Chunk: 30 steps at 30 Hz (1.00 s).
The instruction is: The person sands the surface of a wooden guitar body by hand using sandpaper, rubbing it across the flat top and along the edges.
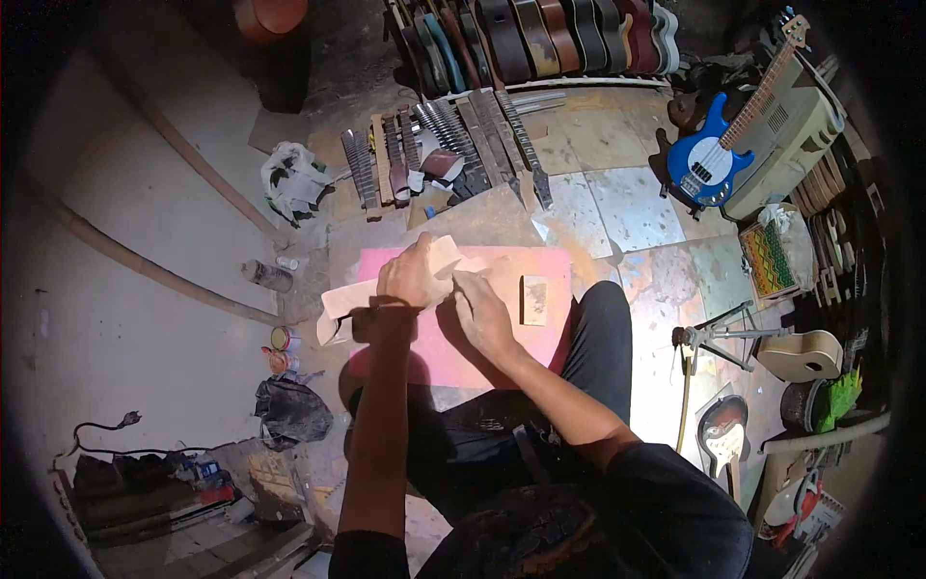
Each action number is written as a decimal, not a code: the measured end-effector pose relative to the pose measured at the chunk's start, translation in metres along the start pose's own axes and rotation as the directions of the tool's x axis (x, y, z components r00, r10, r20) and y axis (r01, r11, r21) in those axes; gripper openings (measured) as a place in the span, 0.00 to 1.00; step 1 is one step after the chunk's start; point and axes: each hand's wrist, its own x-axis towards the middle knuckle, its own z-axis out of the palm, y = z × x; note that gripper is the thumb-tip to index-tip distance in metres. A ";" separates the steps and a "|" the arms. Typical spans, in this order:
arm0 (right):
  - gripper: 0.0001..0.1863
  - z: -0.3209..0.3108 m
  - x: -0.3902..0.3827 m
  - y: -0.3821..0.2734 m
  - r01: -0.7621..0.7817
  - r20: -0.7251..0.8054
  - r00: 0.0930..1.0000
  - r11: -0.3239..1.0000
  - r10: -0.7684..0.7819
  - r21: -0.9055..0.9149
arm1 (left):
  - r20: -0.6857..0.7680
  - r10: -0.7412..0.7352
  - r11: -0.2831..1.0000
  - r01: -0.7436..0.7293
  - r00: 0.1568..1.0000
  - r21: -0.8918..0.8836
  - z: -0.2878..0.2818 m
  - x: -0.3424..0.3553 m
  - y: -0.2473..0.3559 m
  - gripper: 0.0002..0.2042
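Observation:
Over a pink board (449, 372) in front of me, my left hand (405, 280) is closed round a long, pale tan piece (349, 299). Its left end juts past my wrist and has a bent, shadowed edge; whether it is wood or a stiff sheet, I cannot tell. At the other end of the piece, my right hand (482, 314) has its fingers pressed together against it, the fingertips partly hidden. To the right of that hand, a small rectangular wooden block (533, 300) lies on the board.
Several files and rasps (453, 145) lie beyond the board, before a row of guitar bodies (550, 39). A blue bass guitar (711, 154) stands far right, a metal stand (719, 338) nearer. Cans (282, 349) and a black bag (292, 413) sit left.

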 end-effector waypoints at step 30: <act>0.30 -0.008 0.000 0.014 0.019 0.093 0.996 0.973 0.003 -0.230 | 0.043 -0.006 1.000 0.006 0.999 0.014 -0.006 -0.001 0.001 0.26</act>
